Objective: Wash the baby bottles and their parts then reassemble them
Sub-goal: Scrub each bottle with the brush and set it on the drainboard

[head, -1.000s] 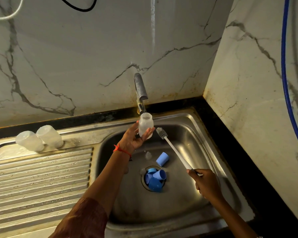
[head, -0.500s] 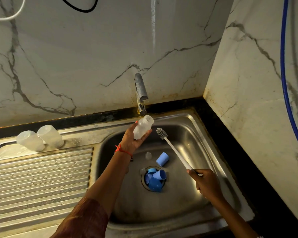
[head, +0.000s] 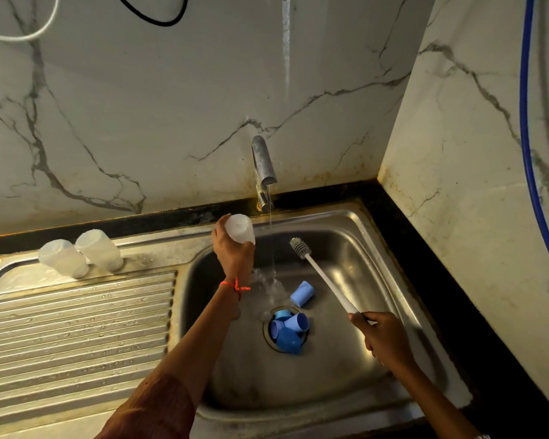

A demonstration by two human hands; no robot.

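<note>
My left hand [head: 233, 253] grips a translucent white baby bottle [head: 240, 228] upside down over the left part of the steel sink basin [head: 346, 359], and water spills from it. My right hand [head: 385, 339] holds the white handle of a bottle brush [head: 320, 274] whose bristle head points up toward the tap. A thin stream runs from the tap [head: 263, 166] just right of the bottle. Several blue caps [head: 287, 332] lie piled in the drain, and one more blue cap [head: 302, 293] lies beside it. Two other bottles [head: 80, 253] stand upside down on the drainboard's back edge.
The ribbed drainboard [head: 76, 337] stretches to the left of the basin. Marble walls close in behind and on the right, with a black counter strip [head: 425, 264] along the sink. A blue hose [head: 526, 153] hangs down the right wall.
My left hand turned the bottle from upright under the tap to upside down and moved it left of the stream. The right hand and brush barely moved.
</note>
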